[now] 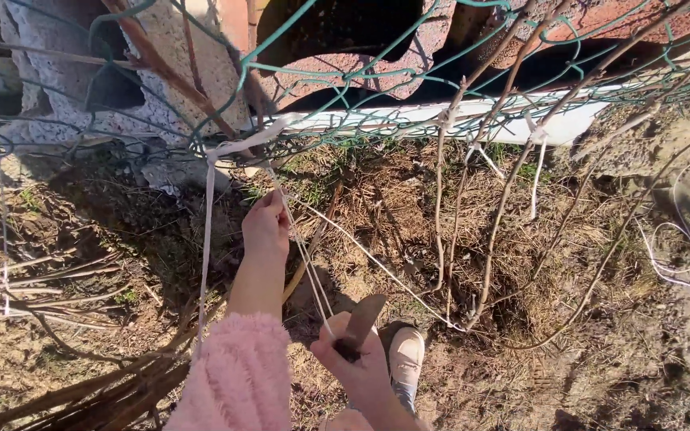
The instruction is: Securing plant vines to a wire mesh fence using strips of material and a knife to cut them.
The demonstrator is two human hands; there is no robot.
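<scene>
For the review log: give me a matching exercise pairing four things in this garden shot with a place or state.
1 left hand
2 right hand
3 white string
4 shoe

A tied to the green wire fence
B grips a knife
C on the soil beside the right hand
D pinches string up by the fence

Pairs: 1-D, 2-B, 3-A, 4-C

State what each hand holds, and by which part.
The left hand pinches the white string just below its knot on the wire fence. The right hand holds a knife by its handle, plus the string's lower part.
</scene>
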